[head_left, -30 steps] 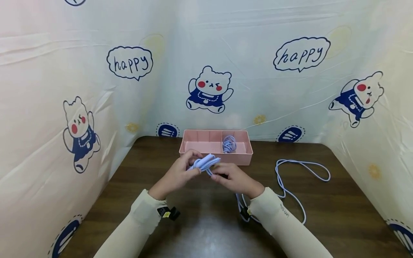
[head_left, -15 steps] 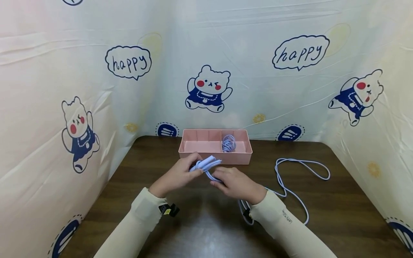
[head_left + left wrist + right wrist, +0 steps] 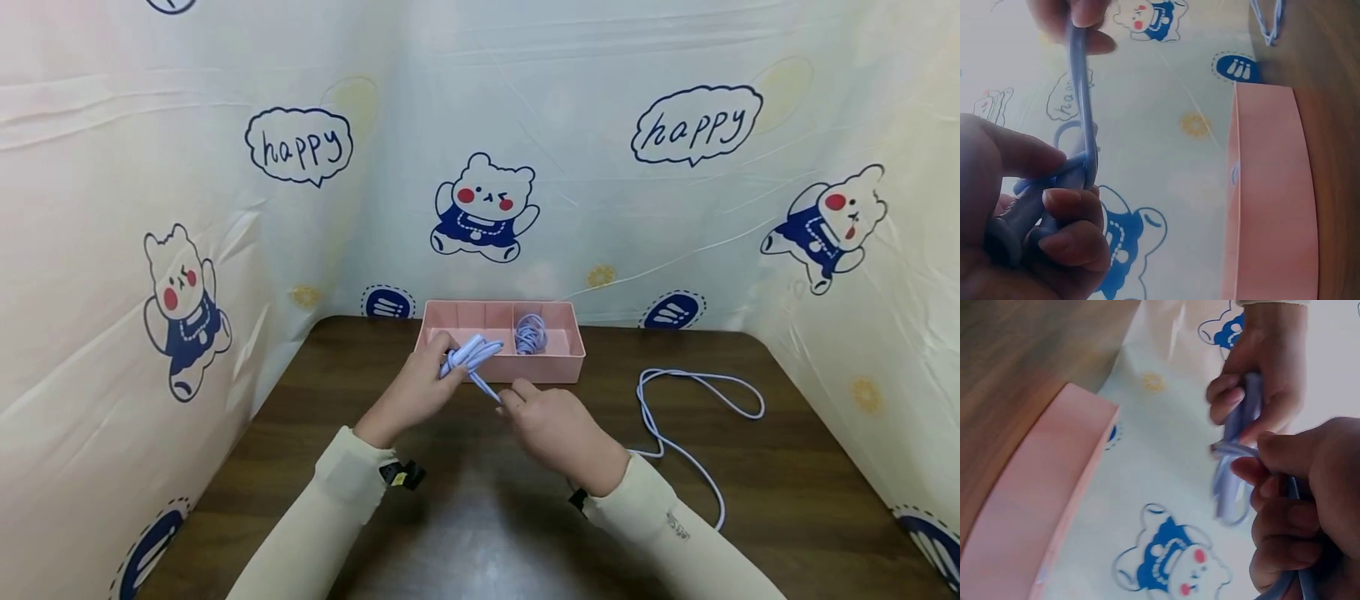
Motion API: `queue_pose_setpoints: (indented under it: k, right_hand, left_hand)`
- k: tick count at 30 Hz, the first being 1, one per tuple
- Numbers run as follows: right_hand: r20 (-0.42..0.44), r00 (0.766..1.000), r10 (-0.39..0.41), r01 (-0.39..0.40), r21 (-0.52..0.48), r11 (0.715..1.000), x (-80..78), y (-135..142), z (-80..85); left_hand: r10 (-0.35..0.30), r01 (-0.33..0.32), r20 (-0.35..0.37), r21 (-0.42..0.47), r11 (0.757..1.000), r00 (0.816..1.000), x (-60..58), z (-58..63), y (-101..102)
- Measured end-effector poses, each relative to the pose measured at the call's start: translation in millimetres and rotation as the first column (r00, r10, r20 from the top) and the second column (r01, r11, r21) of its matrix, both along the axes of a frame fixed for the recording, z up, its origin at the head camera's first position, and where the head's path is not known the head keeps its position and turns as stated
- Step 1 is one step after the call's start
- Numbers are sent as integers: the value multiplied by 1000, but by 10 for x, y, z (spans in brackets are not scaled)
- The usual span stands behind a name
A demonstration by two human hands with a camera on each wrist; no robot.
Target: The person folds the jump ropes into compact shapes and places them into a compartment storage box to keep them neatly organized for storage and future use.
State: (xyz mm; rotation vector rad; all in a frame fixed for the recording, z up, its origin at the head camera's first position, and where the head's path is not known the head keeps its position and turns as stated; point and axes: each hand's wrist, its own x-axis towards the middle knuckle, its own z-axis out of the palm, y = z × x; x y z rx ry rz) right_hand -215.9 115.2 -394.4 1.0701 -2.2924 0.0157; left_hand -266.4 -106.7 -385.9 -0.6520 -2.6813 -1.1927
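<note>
A pale blue jump rope spans both hands. My left hand (image 3: pixel 420 387) grips its bundled handles (image 3: pixel 467 353), which lie side by side with cord wound round them. From the bundle a doubled stretch of cord (image 3: pixel 1079 81) runs straight to my right hand (image 3: pixel 558 433), whose thumb and fingers pinch it. In the right wrist view, that hand's fingers (image 3: pixel 1288 519) are curled round the cord, and the left hand (image 3: pixel 1266 369) holds the handles just beyond. Loose cord (image 3: pixel 678 446) trails on the table past the right forearm, part of it hidden by the sleeve.
A pink divided box (image 3: pixel 495 367) stands at the back of the brown table (image 3: pixel 360 358), just behind the hands. Its right compartment holds a coiled blue cord (image 3: pixel 531 335). A printed curtain (image 3: pixel 585 192) encloses the table's back and sides.
The right hand has drawn away from the bundle, pulling the cord straight. The left hand has risen slightly with the handles. Cord loops under the right wrist are no longer visible.
</note>
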Motion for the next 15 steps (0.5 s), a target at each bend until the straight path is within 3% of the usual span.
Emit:
queue_pose_setpoints:
  k: [4, 8, 15]
  right_hand:
    - [-40, 998, 50, -50, -14, 999, -52, 49, 19]
    - [-77, 986, 146, -145, 21, 989, -129, 80, 92]
    - [-35, 972, 230, -227, 77, 971, -214, 82, 254]
  left_hand:
    - [-65, 65, -12, -47, 997, 998, -8, -20, -13]
    - [-182, 177, -20, -151, 973, 983, 24, -59, 38]
    - [-325, 343, 116, -213, 915, 938, 161, -9, 82]
